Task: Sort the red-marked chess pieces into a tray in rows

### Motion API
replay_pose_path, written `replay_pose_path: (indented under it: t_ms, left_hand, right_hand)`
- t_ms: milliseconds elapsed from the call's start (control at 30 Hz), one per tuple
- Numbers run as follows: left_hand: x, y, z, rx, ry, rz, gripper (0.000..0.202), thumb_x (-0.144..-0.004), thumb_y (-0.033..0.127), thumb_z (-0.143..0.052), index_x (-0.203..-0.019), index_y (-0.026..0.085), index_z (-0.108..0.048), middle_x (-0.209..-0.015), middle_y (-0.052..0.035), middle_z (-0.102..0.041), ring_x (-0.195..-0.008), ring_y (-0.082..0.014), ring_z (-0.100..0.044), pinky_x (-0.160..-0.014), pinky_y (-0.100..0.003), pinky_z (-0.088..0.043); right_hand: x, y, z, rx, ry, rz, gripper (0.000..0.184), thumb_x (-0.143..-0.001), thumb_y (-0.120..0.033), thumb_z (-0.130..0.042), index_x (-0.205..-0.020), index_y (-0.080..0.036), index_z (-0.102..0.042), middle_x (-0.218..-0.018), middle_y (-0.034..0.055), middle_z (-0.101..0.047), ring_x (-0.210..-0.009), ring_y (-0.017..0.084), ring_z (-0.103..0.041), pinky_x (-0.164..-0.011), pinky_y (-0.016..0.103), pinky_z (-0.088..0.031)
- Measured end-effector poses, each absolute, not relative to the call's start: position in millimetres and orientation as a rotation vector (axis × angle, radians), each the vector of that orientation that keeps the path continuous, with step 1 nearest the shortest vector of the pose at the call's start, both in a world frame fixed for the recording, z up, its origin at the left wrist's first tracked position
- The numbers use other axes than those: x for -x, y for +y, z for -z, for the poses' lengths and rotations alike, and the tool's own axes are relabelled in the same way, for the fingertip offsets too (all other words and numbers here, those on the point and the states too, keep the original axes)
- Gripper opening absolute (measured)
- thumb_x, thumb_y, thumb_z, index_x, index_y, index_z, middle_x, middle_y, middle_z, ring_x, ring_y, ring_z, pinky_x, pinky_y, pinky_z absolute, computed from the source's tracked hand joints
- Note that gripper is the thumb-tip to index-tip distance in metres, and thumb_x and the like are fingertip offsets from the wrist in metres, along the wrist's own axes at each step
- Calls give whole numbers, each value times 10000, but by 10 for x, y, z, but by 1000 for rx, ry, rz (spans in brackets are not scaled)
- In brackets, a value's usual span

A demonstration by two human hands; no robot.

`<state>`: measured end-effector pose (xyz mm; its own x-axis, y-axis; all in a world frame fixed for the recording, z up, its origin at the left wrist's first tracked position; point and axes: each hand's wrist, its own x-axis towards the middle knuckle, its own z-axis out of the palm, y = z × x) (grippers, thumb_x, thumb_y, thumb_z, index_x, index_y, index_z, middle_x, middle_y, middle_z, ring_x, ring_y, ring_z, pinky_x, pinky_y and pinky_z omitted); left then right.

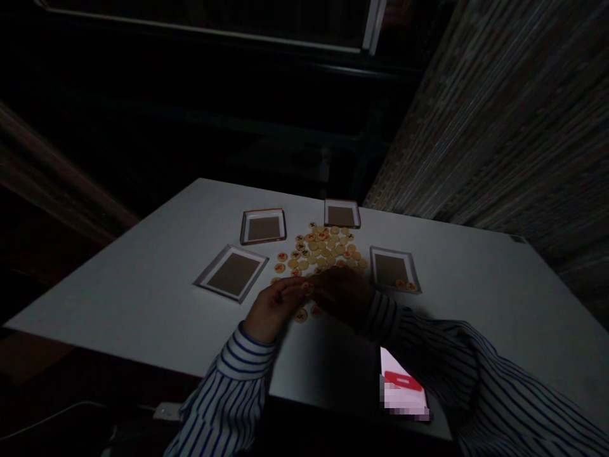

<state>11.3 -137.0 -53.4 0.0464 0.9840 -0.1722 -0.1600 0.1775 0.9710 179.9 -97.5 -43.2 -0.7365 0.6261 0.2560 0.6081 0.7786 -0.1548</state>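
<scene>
Several small round yellowish game pieces (326, 247) with red or dark marks lie scattered in the middle of a white table (143, 292). My left hand (273, 308) rests on the table at the near edge of the pile, fingers curled and pinching one piece (307, 287). My right hand (342, 292) hovers beside it, palm down over the near pieces, its fingers in shadow and hard to read. Both arms wear striped sleeves.
Shallow trays stand around the pile: one at the left front (231, 273), one at the back left (263, 226), one at the back (341, 214), and one on the right (394, 268) holding two pieces. A lit phone screen (402, 387) lies near the table's front edge. The room is dark.
</scene>
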Motion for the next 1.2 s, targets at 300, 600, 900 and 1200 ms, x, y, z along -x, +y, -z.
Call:
replay_pose_path:
  t_ms: [300, 600, 900, 1200]
  left_hand:
    - [-189, -1361, 477, -999, 1148, -1140, 427, -589, 352, -743, -935, 126, -634, -928, -99, -703, -879, -217, -653, -848, -365, -512]
    - [-392, -1306, 429, -1028, 1138, -1157, 481, -587, 373, -738, -982, 123, -623, -899, -100, -701, -814, -203, -659, -757, -343, -536]
    - [-627, -1212, 392, -1567, 1350, -1091, 351, -748, 399, -575, -1004, 166, -631, -857, -57, -677, -762, -166, -621, -692, -294, -505]
    - [-900, -972, 321, -1917, 1293, -1099, 290, -770, 308, -556, -1016, 173, -627, -916, -61, -641, -824, -166, -591, -762, -312, -478]
  right_hand:
    - [-2042, -977, 279, 1001, -2532, -107, 275, -838, -327, -484, -1008, -151, -610, -864, 101, -667, -787, 190, -592, -697, 313, -421]
    - [-2500, -911, 231, 1079, -2319, -80, 271, -836, -308, -488, -1030, -155, -600, -876, 93, -664, -789, 174, -589, -712, 308, -441]
    - [-2800, -852, 91, 1183, -2238, -14, 263, -834, -301, -493, -1021, -145, -591, -881, 79, -645, -757, 154, -583, -701, 281, -454]
    - [-3036, -829, -19, 1214, -2215, -103, 204, -815, -258, -500, -941, -162, -627, -850, 67, -671, -728, 143, -599, -679, 275, -470]
